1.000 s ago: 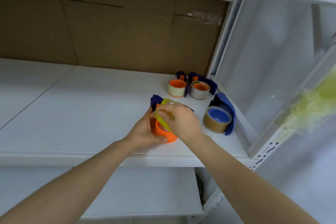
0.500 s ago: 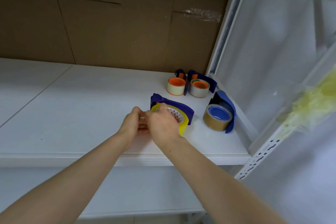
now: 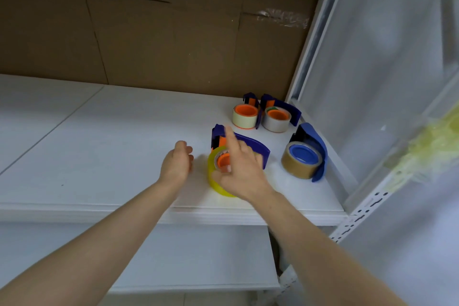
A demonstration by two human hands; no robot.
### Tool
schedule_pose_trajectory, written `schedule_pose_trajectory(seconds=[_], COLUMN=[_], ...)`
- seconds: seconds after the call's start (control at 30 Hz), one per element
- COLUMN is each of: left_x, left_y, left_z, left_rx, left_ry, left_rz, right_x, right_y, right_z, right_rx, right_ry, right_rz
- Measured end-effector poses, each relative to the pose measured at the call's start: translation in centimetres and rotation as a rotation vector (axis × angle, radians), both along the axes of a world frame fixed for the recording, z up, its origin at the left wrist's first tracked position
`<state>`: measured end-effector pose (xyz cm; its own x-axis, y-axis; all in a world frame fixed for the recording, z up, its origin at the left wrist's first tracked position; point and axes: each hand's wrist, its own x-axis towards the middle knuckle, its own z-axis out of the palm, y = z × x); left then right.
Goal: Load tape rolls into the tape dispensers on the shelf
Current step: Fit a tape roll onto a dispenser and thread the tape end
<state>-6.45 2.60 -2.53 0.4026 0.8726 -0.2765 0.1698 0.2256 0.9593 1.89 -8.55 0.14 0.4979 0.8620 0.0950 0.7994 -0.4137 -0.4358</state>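
Over the shelf [image 3: 99,144] near its front edge, the left hand [image 3: 176,164] hangs loosely curled and empty, just beside the yellow roll [image 3: 213,177]. The right hand [image 3: 242,171] lies on that roll, index finger straight. The roll sits in the purple dispenser [image 3: 250,145]. Farther right, a brown roll [image 3: 296,169] fills a blue dispenser [image 3: 318,146].

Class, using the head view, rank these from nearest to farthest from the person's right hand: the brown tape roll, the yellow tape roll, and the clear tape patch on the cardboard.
1. Yellow tape roll: under the right hand, touching it.
2. Brown tape roll: on the shelf to the hand's right, apart from it.
3. Clear tape patch: high on the cardboard back wall, well behind.
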Motion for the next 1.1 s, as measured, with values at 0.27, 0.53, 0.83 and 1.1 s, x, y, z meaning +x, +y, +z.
schedule_pose_trajectory(seconds=[0.27,0.53,0.83,1.1], left_x=[-1.4,-1.2,-0.8,-1.1], left_y=[-2.0,-3.9,-3.3,-3.8], left_z=[-0.4,1.5,2.5,2.2], left_rx=[-0.193,-0.334,-0.362,-0.146], left_ry=[-0.03,-0.397,-0.503,-0.366], left_rz=[-0.029,-0.271,-0.328,-0.431], right_x=[2.5,0.7,3.1,3.1], right_y=[-2.3,-2.2,-2.1,-1.1], right_z=[-2.3,-3.3,-0.1,-1.8], right_rx=[-0.193,0.238,0.508,0.126], right_ry=[-0.123,0.103,0.49,1.006], right_rz=[0.111,0.022,-0.379,-0.358])
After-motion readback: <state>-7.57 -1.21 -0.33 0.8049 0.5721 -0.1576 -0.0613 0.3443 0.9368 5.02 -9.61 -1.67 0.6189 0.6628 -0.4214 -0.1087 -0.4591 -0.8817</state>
